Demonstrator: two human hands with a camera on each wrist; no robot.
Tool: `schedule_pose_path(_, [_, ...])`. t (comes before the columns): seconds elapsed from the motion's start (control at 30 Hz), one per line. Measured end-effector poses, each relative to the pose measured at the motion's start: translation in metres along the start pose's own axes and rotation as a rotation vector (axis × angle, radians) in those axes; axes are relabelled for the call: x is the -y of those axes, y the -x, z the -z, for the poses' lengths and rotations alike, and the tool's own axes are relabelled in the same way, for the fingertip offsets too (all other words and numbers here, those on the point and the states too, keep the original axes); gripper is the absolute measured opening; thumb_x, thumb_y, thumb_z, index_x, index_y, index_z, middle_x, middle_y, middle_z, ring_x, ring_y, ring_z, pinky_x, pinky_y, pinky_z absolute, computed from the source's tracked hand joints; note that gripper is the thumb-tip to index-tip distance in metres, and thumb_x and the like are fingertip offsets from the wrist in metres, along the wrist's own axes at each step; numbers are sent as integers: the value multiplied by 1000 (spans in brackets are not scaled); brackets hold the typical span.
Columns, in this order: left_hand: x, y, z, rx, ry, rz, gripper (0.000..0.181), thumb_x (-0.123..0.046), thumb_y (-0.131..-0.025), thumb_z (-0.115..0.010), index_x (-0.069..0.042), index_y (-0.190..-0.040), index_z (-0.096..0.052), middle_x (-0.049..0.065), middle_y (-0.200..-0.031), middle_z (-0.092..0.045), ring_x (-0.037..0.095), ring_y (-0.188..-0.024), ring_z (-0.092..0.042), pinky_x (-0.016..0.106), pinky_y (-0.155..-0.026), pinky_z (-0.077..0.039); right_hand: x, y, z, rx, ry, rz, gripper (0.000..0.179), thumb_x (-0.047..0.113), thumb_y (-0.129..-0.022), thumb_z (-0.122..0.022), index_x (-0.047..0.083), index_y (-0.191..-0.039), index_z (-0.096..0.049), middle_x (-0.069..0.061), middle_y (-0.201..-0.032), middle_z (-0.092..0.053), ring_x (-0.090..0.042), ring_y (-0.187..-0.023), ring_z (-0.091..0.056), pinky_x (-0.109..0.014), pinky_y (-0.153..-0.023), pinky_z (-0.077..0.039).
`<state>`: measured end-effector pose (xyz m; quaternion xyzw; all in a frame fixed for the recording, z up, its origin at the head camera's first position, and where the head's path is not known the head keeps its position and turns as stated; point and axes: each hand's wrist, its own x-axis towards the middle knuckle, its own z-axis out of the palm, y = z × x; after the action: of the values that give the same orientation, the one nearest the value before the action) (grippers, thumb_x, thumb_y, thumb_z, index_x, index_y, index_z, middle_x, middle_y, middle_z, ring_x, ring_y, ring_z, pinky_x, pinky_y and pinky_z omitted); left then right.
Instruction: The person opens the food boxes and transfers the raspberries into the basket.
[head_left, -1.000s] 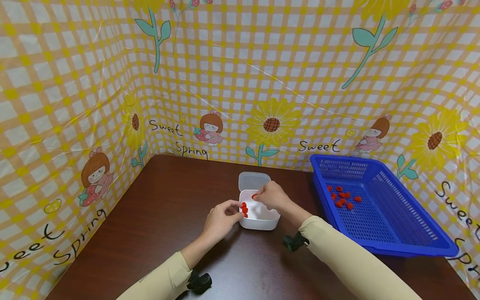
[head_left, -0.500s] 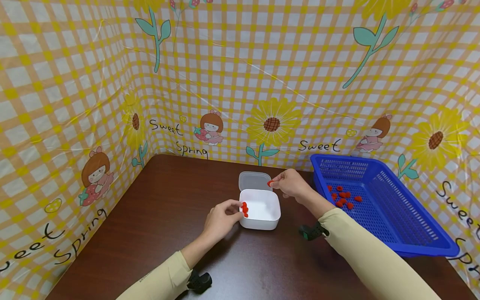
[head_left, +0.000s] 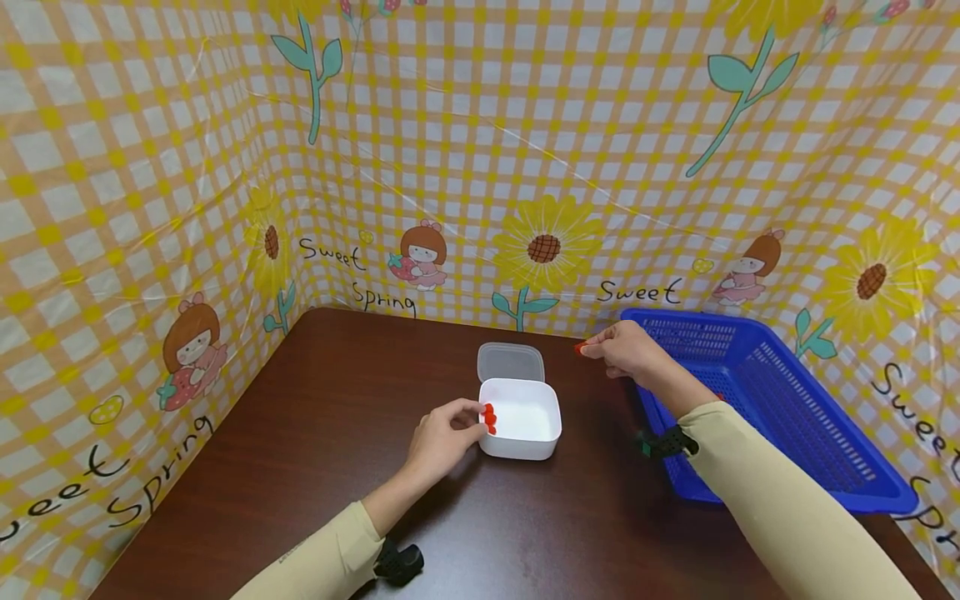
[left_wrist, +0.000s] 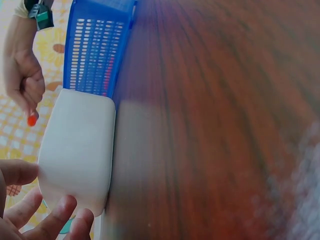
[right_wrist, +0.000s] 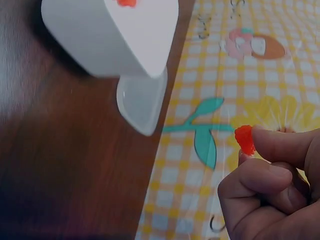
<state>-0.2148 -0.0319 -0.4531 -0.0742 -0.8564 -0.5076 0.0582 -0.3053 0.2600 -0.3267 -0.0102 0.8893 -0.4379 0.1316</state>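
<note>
A white plastic box (head_left: pixel 519 449) stands on the table with its translucent lid (head_left: pixel 510 362) folded back behind it. Inside, along the left wall, is a short row of red raspberries (head_left: pixel 490 418). My left hand (head_left: pixel 441 435) holds the box at its left end, fingers and thumb against that side. Between the thumb and fingertips of my right hand (head_left: pixel 633 348) is one red, bumpy raspberry (right_wrist: pixel 244 139), held in the air right of the lid. The right wrist view shows the other fingers of that hand curled in.
A blue perforated basket (head_left: pixel 797 408) sits at the right; the right forearm hides most of the raspberries in it, and one bit of red (head_left: pixel 719 397) shows. A checked cloth (head_left: pixel 465 158) hangs behind and at both sides of the brown table (head_left: pixel 375 367).
My right hand has come up out of the box and moved right toward the basket, still pinching a raspberry. The left hand, the box and its row of raspberries have stayed put.
</note>
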Motion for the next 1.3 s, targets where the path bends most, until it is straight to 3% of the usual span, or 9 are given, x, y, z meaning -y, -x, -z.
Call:
schedule_pose_path(0.2, [0,0,0,2,3,3,25,-26,-86,-76,-20,-110,-75,-9,-87,-72,11,-81,-66,32,-65,-47,-12,1,29,1,-36,-13,40,13,-100,-60,-16,-127,-58,13,-51,-27,-4,-45,-22,-23,-48,-31])
schedule_pose_path(0.3, [0,0,0,0,3,2,25,-26,-86,-76,-20,-110,-75,-9,-87,-72,11,-81,-66,32,-65,-47,-19,0,45,1,-40,-13,38,15,-101,-59,-15,-124,-58,13,-53,-25,-5,-46,-22,-24,-49,-31])
schedule_pose_path(0.37, [-1,0,0,-1,2,2,26,-26,-85,-76,-20,-110,-75,-9,-87,-72,10,-82,-67,32,-66,-47,-26,0,55,-9,-47,-19,31,16,-101,-60,-11,-114,-65,13,-53,-24,-6,-46,-23,-25,-49,-32])
schedule_pose_path(0.47, [-1,0,0,-3,3,0,27,-26,-85,-76,-20,-111,-75,-10,-86,-71,10,-82,-67,32,-66,-48,-35,0,71,-19,-59,-31,22,17,-100,-61,2,-86,-69,12,-52,-24,-7,-46,-24,-26,-49,-33])
schedule_pose_path(0.57, [0,-1,0,-3,1,0,28,-26,-84,-76,-21,-111,-74,-11,-85,-70,9,-81,-66,31,-65,-47,-46,1,84,-28,-40,-55,38,17,-99,-62,16,-61,-57,11,-51,-25,-8,-45,-27,-27,-50,-34])
schedule_pose_path(0.7, [2,-1,-1,-1,-1,-2,28,-26,-84,-75,-22,-111,-74,-12,-85,-70,8,-80,-66,32,-65,-47,-60,1,96,-48,13,-75,51,17,-97,-66,21,-53,-40,11,-49,-29,-8,-44,-31,-28,-50,-36])
schedule_pose_path(1.07, [2,0,-1,0,9,4,28,-25,-84,-75,-21,-112,-74,-11,-85,-71,9,-80,-66,32,-66,-47,-88,-3,109,-48,47,-181,46,13,-97,-64,19,-56,-42,10,-49,-32,-9,-46,-34,-30,-54,-38])
schedule_pose_path(1.17, [2,0,-1,0,8,6,28,-25,-84,-75,-21,-112,-74,-11,-86,-71,9,-81,-67,32,-67,-48,-96,-5,112,-48,50,-196,32,11,-95,-66,13,-65,-55,9,-51,-36,-9,-46,-36,-30,-53,-38])
schedule_pose_path(1.3, [2,0,-1,0,3,7,28,-26,-84,-75,-22,-112,-75,-12,-86,-71,9,-81,-67,32,-67,-48,-106,-5,115,-57,49,-218,14,11,-95,-65,-1,-88,-64,8,-53,-36,-10,-47,-37,-31,-54,-40])
